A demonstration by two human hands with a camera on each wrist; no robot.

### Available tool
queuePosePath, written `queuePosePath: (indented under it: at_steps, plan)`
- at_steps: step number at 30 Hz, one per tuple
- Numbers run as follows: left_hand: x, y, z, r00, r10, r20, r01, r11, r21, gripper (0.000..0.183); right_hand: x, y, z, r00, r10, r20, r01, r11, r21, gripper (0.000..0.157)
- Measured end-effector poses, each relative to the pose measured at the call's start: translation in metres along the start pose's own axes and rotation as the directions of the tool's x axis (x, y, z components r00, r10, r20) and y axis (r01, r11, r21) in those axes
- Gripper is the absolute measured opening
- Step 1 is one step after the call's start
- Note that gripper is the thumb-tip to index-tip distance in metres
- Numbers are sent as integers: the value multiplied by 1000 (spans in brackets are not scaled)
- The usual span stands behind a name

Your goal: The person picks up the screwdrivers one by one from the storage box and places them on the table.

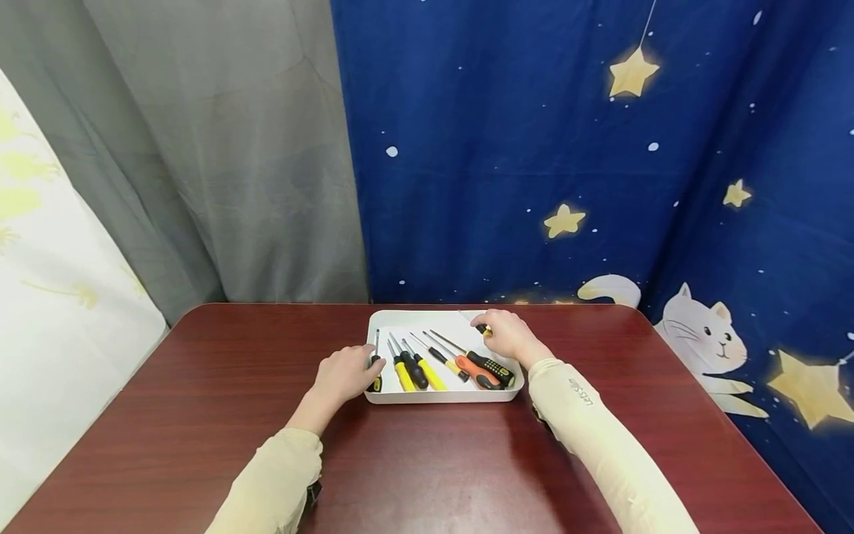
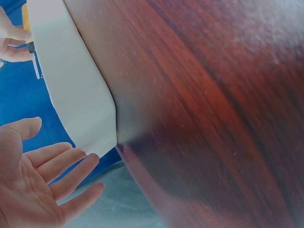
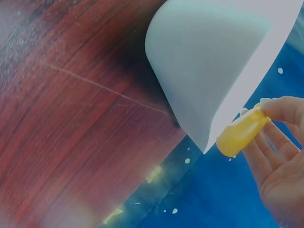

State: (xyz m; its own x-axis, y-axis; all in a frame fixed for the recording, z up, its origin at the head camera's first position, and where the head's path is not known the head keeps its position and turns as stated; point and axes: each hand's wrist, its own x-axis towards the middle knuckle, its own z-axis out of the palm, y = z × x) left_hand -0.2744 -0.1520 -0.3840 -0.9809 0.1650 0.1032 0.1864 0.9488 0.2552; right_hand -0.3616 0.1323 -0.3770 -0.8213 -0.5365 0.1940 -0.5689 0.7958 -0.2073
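Note:
A white tray (image 1: 440, 397) holds several screwdrivers with their shafts pointing away from me. Among them are a black-dotted one (image 1: 492, 367), an orange-and-black one (image 1: 471, 368) and a black-handled one (image 1: 416, 372). Over the tray's right side, my right hand (image 1: 512, 337) pinches a screwdriver by its yellow-and-black handle (image 3: 240, 134) between thumb and fingers. At the left rim, my left hand (image 1: 345, 372) has its fingers spread, fingertips by the tray's outer corner in the left wrist view. Beside its thumb lies a screwdriver with a black-and-yellow handle (image 1: 376, 384), partly hidden by the hand.
The tray stands near the far edge of a dark red wooden table (image 1: 427, 460). Behind the table hang a grey curtain (image 1: 267, 185) and a blue curtain (image 1: 480, 163) with stars. A pale curtain (image 1: 53, 311) is on the left.

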Motion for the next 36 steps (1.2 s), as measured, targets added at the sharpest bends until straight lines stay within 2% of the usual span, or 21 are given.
queuePosePath:
  at_steps: [8, 36]
  plan:
    - [0, 0, -1, 1000, -1, -5, 1, 1000, 4, 37, -2, 0, -9, 1000, -13, -26, 12, 999, -44, 38]
    - [1, 0, -1, 1000, 6, 13, -6, 1000, 3, 39, -15, 10, -36, 1000, 6, -16, -7, 996, -86, 37]
